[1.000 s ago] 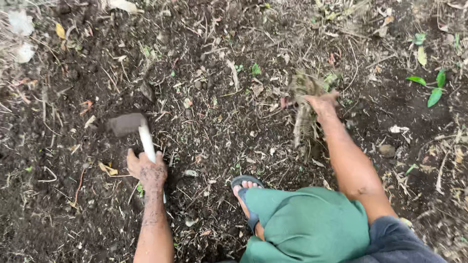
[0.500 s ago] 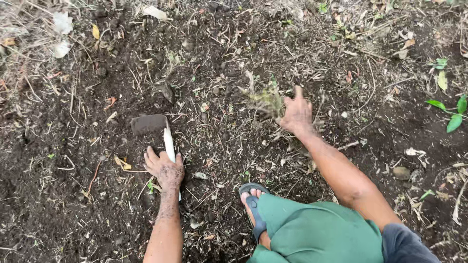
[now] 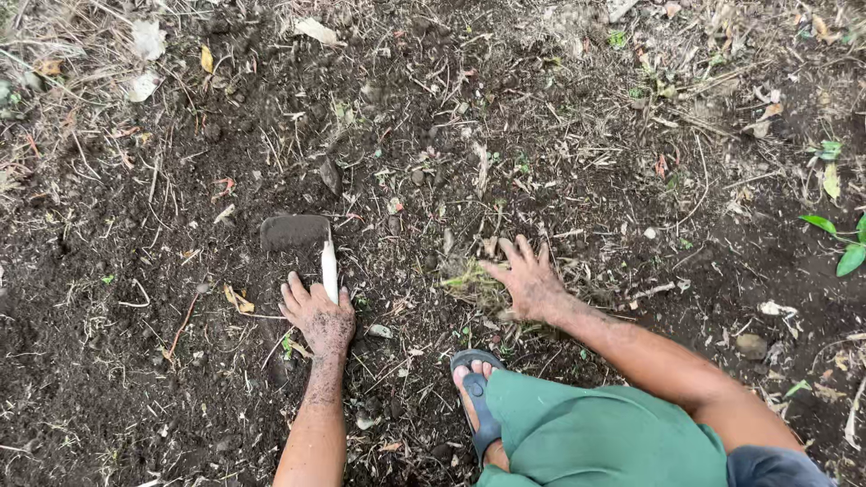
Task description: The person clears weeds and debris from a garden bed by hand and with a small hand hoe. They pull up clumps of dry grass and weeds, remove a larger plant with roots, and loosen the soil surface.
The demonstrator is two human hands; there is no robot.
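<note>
My left hand (image 3: 317, 317) grasps the hoe (image 3: 307, 242) handle, left of centre | my right hand (image 3: 528, 281), fingers spread, presses a weed clump (image 3: 475, 287) at centre | soil (image 3: 162, 379) underneath.

The left hand (image 3: 317, 317) lay palm down and low, soil-caked, its forearm running straight up from the bottom edge, fingers (image 3: 293, 296) curled closed. The right hand (image 3: 530, 284) reached forward from a bent arm crossing from the right, palm down, fingers (image 3: 508, 255) spread apart and loose, gripping nothing.
</note>
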